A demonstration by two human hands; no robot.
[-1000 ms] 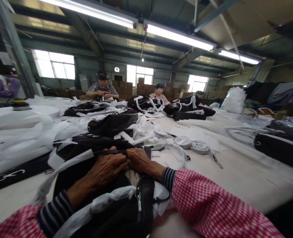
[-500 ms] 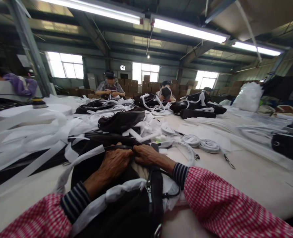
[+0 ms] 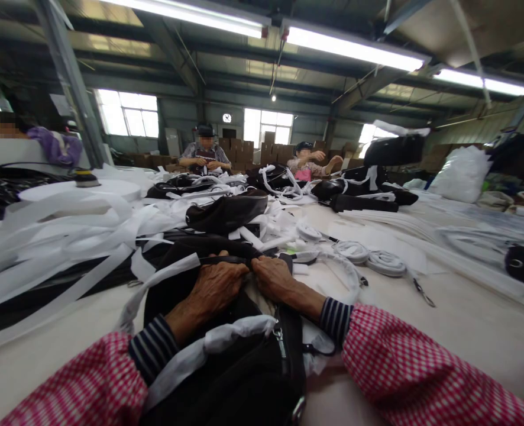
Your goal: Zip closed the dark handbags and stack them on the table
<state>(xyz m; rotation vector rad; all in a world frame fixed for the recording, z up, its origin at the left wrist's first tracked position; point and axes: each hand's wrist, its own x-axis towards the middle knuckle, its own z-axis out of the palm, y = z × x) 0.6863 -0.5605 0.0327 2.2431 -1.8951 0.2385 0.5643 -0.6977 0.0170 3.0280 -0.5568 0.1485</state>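
Note:
A black handbag [image 3: 239,378] lies in front of me, with a handle [image 3: 217,342] wrapped in white paper and a metal zipper [image 3: 280,343] on its side. At its far rim my left hand [image 3: 215,290] is closed on the bag's black edge. My right hand [image 3: 276,279] grips the same edge, its thumb close to the left one. Pale lining [image 3: 258,299] shows just below the hands. The fingers beyond the rim are mostly hidden.
White paper strips [image 3: 67,254] spread over the left side. Another black bag [image 3: 226,212] lies beyond my hands; coiled wrapped straps [image 3: 384,262] sit to the right. Two people [image 3: 204,155] work across the table. One black bag [image 3: 394,149] is in the air at the right.
The view has turned slightly left. Both hands stay closed at the bag's rim. Across the table, a co-worker's arms have stretched out, and a black bag now shows in the air at right.

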